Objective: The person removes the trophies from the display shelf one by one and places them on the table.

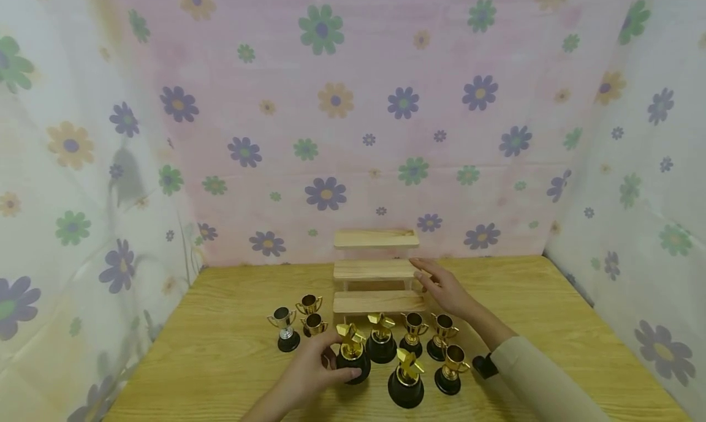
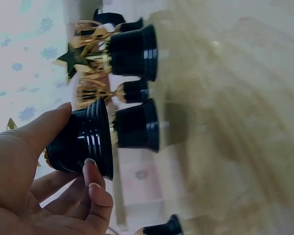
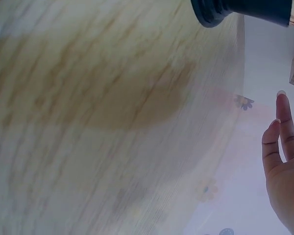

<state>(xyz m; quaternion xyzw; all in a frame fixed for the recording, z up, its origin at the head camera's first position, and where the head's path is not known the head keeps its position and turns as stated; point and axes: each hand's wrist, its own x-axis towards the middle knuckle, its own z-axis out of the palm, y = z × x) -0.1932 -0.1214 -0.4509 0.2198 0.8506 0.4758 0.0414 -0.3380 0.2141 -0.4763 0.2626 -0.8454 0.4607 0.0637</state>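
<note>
My left hand [image 1: 314,367] grips a gold star trophy [image 1: 351,342] by its black base [image 2: 85,142]. In the left wrist view that base is raised off the table, with the thumb on one side and fingers on the other. Two more star trophies stand close by, one behind [image 1: 382,345] and one to the front right [image 1: 407,388]. My right hand [image 1: 447,290] holds nothing; its fingers extend to the right end of the middle tier of a three-step wooden display stand [image 1: 375,270]. Whether they touch it I cannot tell.
Left of the stand are a silver cup trophy [image 1: 285,333] and two gold cup trophies, one at the back [image 1: 309,304]. Several gold cups, including a front one [image 1: 452,370], stand near the right forearm. Flowered cloth [image 1: 364,103] walls the wooden table [image 1: 231,324].
</note>
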